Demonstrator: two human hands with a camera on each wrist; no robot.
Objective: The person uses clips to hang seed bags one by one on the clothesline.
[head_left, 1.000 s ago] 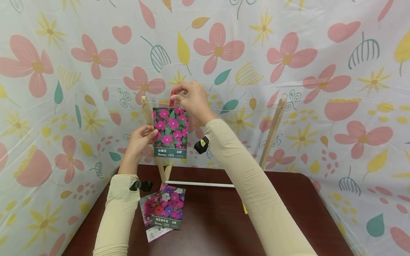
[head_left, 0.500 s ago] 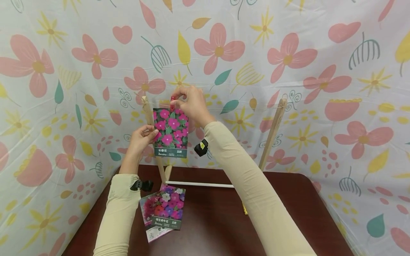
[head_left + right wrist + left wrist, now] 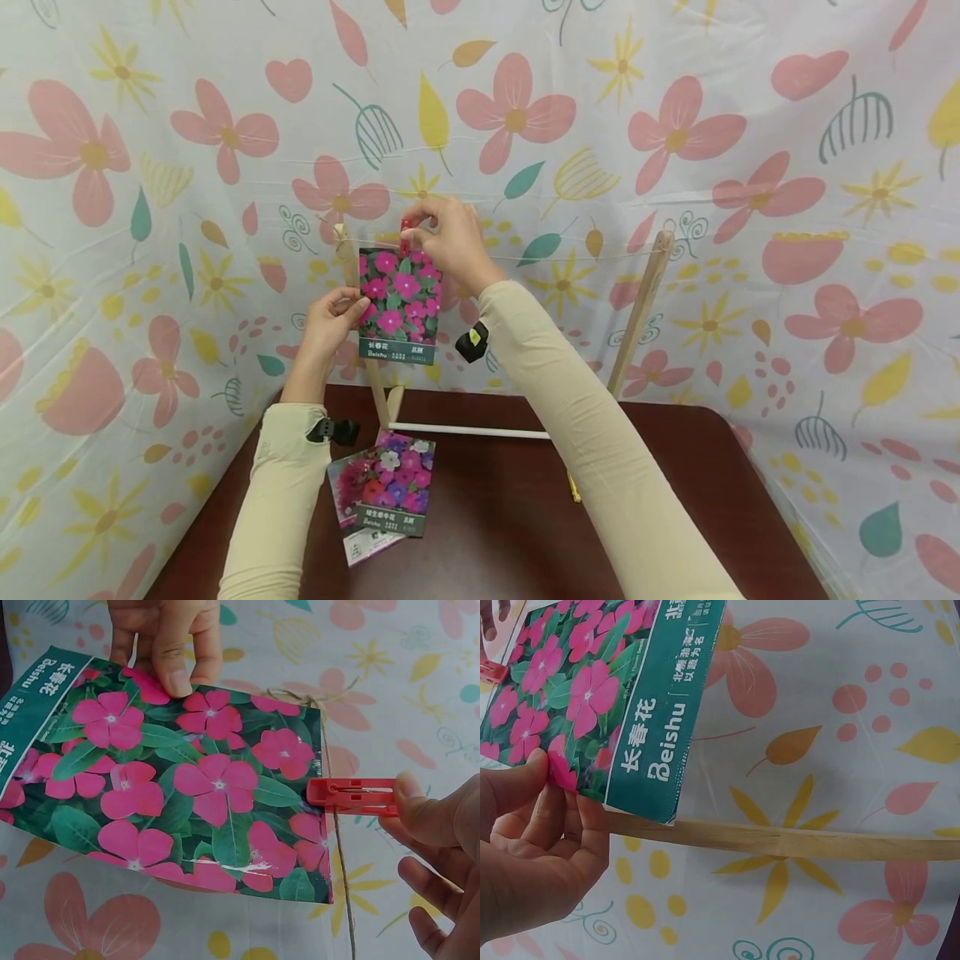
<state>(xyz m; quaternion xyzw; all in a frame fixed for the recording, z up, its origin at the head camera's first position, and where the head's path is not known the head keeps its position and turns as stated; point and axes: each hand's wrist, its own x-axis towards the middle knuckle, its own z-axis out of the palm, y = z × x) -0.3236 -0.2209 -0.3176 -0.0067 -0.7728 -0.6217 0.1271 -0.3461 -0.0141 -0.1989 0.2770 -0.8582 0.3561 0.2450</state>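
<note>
A seed packet (image 3: 399, 307) with pink flowers and a green label band hangs upright at the string (image 3: 341, 862). My left hand (image 3: 335, 317) pinches its left edge between thumb and fingers. Up at the top edge, my right hand (image 3: 452, 242) pinches a red clothespin (image 3: 352, 793) by its handle end. In the right wrist view the clothespin's tip overlaps the packet's top edge, and the string crosses the clothespin there. The left wrist view shows the left thumb lying on the packet's flower print.
The string runs between two wooden posts (image 3: 637, 312), joined low down by a white rod (image 3: 468, 431). Several more flower packets (image 3: 386, 492) lie overlapping on the dark table (image 3: 495, 533). A small yellow thing (image 3: 573, 487) lies beside the right sleeve. Flowered cloth hangs behind.
My right hand has come down with the clothespin, bringing it from above the packet onto its top edge. The left hand and packet have risen slightly.
</note>
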